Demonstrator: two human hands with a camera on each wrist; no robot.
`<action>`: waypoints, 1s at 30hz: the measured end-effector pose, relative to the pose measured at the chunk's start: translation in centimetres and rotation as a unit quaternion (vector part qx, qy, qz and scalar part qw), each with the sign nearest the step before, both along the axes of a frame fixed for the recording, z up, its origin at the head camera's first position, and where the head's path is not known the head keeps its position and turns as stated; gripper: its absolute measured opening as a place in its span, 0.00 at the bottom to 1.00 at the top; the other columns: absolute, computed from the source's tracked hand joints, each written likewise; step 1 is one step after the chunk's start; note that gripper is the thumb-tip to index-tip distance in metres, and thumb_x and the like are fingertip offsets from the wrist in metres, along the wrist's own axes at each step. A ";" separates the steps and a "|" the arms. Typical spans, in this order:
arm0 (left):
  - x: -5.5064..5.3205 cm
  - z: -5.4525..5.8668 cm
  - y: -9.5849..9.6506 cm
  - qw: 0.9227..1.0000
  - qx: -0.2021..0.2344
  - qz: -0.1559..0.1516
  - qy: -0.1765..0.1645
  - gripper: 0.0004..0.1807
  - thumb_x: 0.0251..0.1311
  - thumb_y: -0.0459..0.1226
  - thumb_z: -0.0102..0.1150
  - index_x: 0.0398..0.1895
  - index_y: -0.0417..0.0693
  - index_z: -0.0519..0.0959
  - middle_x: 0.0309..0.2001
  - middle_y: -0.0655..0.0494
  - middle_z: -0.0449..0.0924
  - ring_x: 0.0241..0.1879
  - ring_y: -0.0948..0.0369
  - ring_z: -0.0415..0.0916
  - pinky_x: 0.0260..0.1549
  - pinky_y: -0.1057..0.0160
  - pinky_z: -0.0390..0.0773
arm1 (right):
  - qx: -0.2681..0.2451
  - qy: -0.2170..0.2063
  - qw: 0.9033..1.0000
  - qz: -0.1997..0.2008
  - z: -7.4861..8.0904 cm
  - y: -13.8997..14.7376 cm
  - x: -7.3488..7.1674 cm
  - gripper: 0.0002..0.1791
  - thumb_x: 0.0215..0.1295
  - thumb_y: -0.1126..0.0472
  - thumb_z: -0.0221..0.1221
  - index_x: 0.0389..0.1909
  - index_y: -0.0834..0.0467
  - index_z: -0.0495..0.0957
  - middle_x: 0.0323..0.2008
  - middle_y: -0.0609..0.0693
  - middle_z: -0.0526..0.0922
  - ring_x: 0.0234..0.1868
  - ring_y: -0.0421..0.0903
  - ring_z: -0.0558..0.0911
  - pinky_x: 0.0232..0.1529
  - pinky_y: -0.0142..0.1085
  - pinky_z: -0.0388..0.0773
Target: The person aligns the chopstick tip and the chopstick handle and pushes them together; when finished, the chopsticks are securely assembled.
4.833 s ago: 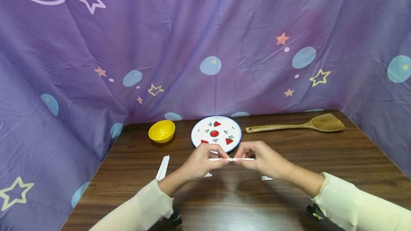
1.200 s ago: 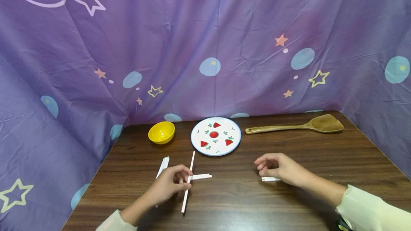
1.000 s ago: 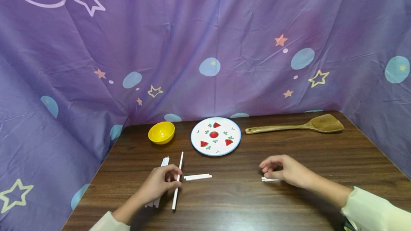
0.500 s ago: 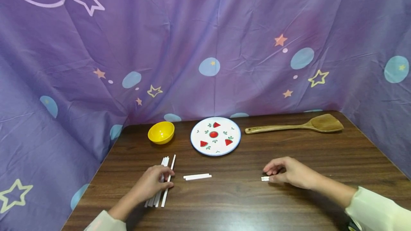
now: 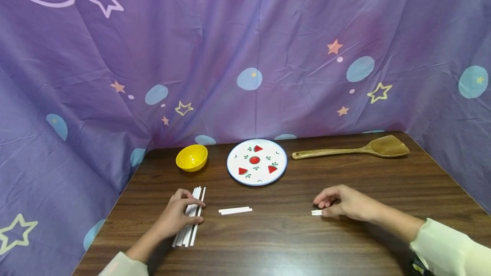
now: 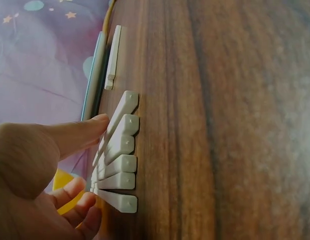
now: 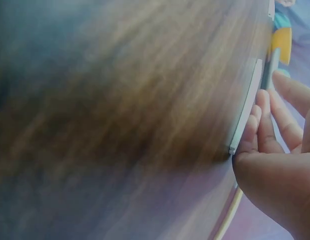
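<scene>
Several long white sticks (image 5: 188, 233) with squared ends lie side by side on the left of the table. My left hand (image 5: 173, 215) is over them, thumb and forefinger spread along the rightmost stick (image 5: 201, 203), which lies close beside the others. In the left wrist view the thumb (image 6: 82, 132) touches the outermost stick (image 6: 125, 106), while other fingers hang loosely by the row. My right hand (image 5: 350, 203) rests loosely curled over a few short white sticks (image 5: 316, 213), partly hidden beneath it. Two short white sticks (image 5: 235, 211) lie between the hands.
At the back stand a yellow bowl (image 5: 192, 158) and a white plate (image 5: 264, 178) with watermelon prints. A wooden spatula (image 5: 387, 147) lies at the back right. A purple curtain (image 5: 215, 46) hangs behind and beside the wooden table (image 5: 268, 242).
Both hands held a white stick earlier over the middle. Then the left hand carried a long stick leftward and set it beside the others; its fingers have loosened. The right hand moved to the right.
</scene>
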State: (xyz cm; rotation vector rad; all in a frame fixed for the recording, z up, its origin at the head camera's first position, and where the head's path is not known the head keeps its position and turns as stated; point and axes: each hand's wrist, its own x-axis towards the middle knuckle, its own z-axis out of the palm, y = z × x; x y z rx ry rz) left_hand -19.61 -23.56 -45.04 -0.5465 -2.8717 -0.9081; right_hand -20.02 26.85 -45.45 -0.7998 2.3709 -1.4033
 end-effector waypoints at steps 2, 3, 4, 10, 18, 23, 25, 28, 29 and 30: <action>0.0 -0.1 -0.2 1.000 0.007 -0.005 -0.008 0.17 0.45 0.39 0.83 0.41 0.54 0.90 0.46 0.53 0.69 0.51 0.53 0.66 0.52 0.55 0.69 | -0.002 -0.012 1.000 0.003 0.0 0.0 -0.1 0.17 0.58 0.66 0.71 0.49 0.67 0.83 0.40 0.55 0.85 0.39 0.37 0.80 0.40 0.29 0.80; 0.0 -0.1 -0.3 1.000 0.010 -0.006 -0.011 0.17 0.45 0.39 0.83 0.41 0.53 0.90 0.46 0.53 0.69 0.51 0.54 0.66 0.52 0.56 0.70 | -0.002 -0.016 1.000 0.004 0.0 0.0 -0.1 0.17 0.58 0.66 0.71 0.49 0.67 0.83 0.40 0.55 0.85 0.39 0.37 0.81 0.41 0.29 0.80; 0.0 -0.2 -0.4 1.000 0.013 -0.008 -0.015 0.17 0.45 0.38 0.83 0.41 0.52 0.90 0.47 0.53 0.69 0.51 0.54 0.66 0.51 0.57 0.70 | -0.001 -0.019 1.000 0.005 0.0 0.0 -0.2 0.17 0.58 0.66 0.71 0.49 0.67 0.83 0.40 0.56 0.86 0.39 0.37 0.81 0.41 0.29 0.80; 0.0 -0.1 -0.7 0.999 0.026 0.010 -0.047 0.15 0.45 0.34 0.82 0.40 0.47 0.90 0.47 0.51 0.70 0.47 0.56 0.67 0.44 0.63 0.71 | 0.009 -0.033 0.999 0.006 0.1 -0.1 -0.3 0.16 0.57 0.67 0.71 0.47 0.66 0.84 0.39 0.54 0.86 0.39 0.38 0.80 0.41 0.29 0.79; 0.0 0.1 -0.7 0.997 0.017 0.039 -0.058 0.15 0.44 0.34 0.83 0.38 0.49 0.90 0.47 0.53 0.71 0.47 0.57 0.68 0.45 0.64 0.70 | 0.014 -0.039 0.999 0.007 0.4 -0.1 -0.3 0.16 0.57 0.68 0.70 0.47 0.66 0.84 0.39 0.55 0.85 0.39 0.38 0.80 0.41 0.29 0.79; 0.0 0.2 -0.6 0.997 0.018 0.039 -0.058 0.15 0.44 0.34 0.83 0.38 0.48 0.90 0.47 0.53 0.71 0.47 0.57 0.69 0.45 0.63 0.70 | 0.006 -0.046 0.999 0.009 0.4 0.0 -0.3 0.16 0.57 0.69 0.70 0.46 0.67 0.84 0.39 0.56 0.85 0.39 0.39 0.79 0.41 0.29 0.79; 0.0 0.2 -0.6 0.997 0.017 0.038 -0.059 0.15 0.44 0.34 0.83 0.38 0.49 0.90 0.47 0.52 0.71 0.47 0.57 0.70 0.46 0.62 0.72 | 0.003 -0.043 0.999 0.011 0.4 0.0 -0.3 0.15 0.57 0.69 0.70 0.46 0.68 0.84 0.39 0.55 0.85 0.39 0.39 0.79 0.41 0.29 0.79; 0.0 0.4 -0.5 0.998 0.010 0.036 -0.055 0.15 0.45 0.35 0.82 0.39 0.50 0.90 0.48 0.52 0.72 0.49 0.55 0.70 0.50 0.57 0.71 | 0.006 -0.037 0.999 0.010 0.4 0.0 -0.3 0.15 0.57 0.69 0.70 0.46 0.67 0.84 0.38 0.54 0.85 0.38 0.38 0.79 0.40 0.29 0.79; 0.0 0.5 -0.4 0.998 0.007 0.036 -0.051 0.15 0.45 0.35 0.82 0.39 0.51 0.90 0.49 0.51 0.72 0.50 0.53 0.69 0.51 0.55 0.71 | 0.007 -0.035 0.999 0.010 0.4 0.0 -0.3 0.15 0.57 0.69 0.70 0.46 0.67 0.84 0.38 0.54 0.85 0.38 0.38 0.79 0.40 0.29 0.79; 0.0 0.6 -0.4 0.998 0.004 0.035 -0.046 0.15 0.46 0.36 0.82 0.40 0.51 0.90 0.50 0.51 0.72 0.51 0.52 0.69 0.52 0.53 0.70 | 0.009 -0.032 0.999 0.009 0.4 0.0 -0.3 0.15 0.57 0.68 0.70 0.46 0.66 0.84 0.38 0.54 0.85 0.38 0.39 0.79 0.40 0.29 0.79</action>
